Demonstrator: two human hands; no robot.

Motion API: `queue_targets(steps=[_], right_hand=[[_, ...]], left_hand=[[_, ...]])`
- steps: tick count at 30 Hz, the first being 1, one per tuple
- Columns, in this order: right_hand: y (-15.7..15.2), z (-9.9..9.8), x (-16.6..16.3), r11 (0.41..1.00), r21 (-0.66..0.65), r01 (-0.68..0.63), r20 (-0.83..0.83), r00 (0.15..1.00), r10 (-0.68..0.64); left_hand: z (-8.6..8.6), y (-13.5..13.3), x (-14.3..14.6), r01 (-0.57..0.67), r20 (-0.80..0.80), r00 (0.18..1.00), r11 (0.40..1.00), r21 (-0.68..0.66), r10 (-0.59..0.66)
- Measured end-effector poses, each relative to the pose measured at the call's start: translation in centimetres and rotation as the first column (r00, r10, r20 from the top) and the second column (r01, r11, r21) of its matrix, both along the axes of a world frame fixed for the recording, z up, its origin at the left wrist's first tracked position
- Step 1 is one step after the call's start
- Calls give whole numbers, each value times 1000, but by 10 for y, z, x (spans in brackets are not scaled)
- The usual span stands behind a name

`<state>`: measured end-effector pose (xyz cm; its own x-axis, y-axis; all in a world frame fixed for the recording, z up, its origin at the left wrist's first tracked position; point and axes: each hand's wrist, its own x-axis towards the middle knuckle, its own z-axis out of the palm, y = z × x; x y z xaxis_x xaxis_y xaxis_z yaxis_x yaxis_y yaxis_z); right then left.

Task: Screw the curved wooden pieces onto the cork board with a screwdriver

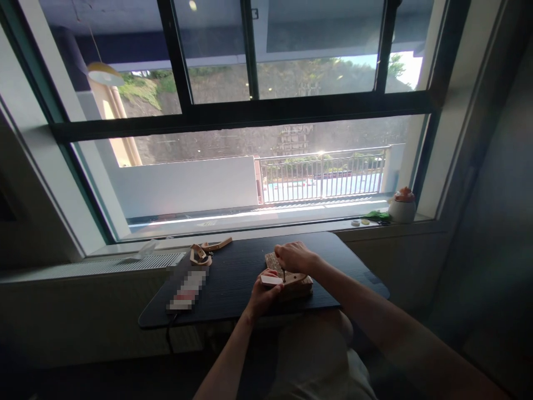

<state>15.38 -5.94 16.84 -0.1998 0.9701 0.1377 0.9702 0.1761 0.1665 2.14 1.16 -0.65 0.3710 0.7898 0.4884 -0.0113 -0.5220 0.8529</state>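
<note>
Near the front of the dark table, my right hand (296, 257) is a closed fist around the top of a hand tool. Only the tool's thin dark shaft (284, 275) shows, pointing down; the handle is hidden, so I cannot tell an awl from a screwdriver. Its tip meets a tan strap-like piece (296, 278) with a small dark hole in it. My left hand (265, 294) pinches the pale near end (272, 281) of that piece, just left of the shaft. Beneath both hands lies a speckled brown block (306, 288), partly covered.
Curved tan strips (200, 256) lie at the back left of the table (245, 266). A blurred-out flat item (188, 290) is at its left, with a cable by the edge. A white jar (402, 206) stands on the windowsill at right. The person's knees are under the front edge.
</note>
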Motion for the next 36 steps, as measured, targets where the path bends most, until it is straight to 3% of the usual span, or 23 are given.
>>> queue_targets(steps=[7,11,18,26,32,36], right_hand=[[9,-13,-2,997,35,68,-45,997,-66],[8,-8,-5,997,26,79,-53,996,-78],[-1,-1,3,1000,24,-17,-49,999,18],[4,-9,2,998,14,60,-76,995,-58],[-3,3,3,1000,2,-15,-69,997,16],[-3,0,6,999,-6,-54,-88,995,53]], left_hand=[[5,-5,0,-10,-49,999,1000,3,10],[8,-6,1,-5,-51,999,1000,19,5],[11,-9,0,-2,-53,999,1000,-5,2],[13,-12,2,-13,-52,999,1000,-28,12],[9,-9,1,1,-52,999,1000,-24,-3],[4,-5,1,-16,-68,998,1000,6,16]])
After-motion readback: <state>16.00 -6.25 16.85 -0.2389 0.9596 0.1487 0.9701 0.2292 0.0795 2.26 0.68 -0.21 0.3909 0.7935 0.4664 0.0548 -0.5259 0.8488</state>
